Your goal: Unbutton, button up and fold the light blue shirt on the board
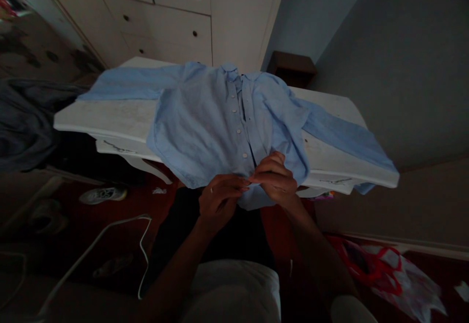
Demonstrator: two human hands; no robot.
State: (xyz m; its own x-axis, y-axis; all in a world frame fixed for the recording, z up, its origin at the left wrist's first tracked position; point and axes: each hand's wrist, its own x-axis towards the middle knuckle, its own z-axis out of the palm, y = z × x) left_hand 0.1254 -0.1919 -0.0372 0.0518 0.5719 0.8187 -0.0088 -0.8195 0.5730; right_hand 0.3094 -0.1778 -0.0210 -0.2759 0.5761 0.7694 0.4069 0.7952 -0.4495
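Note:
A light blue button-up shirt [208, 118] lies face up on a white table [110, 118], collar at the far side and sleeves spread left and right. Its hem hangs over the near edge. My left hand [220, 198] and my right hand [276, 179] meet at the bottom of the button placket, both with fingers pinched on the shirt's lower front edges. Several white buttons run up the placket above my hands.
White drawers and cupboard doors [164, 15] stand behind the table. A dark cloth heap [25, 118] lies at the left. On the red floor are a shoe [102, 194], a white cable [120, 230] and a red and white plastic bag [388, 269].

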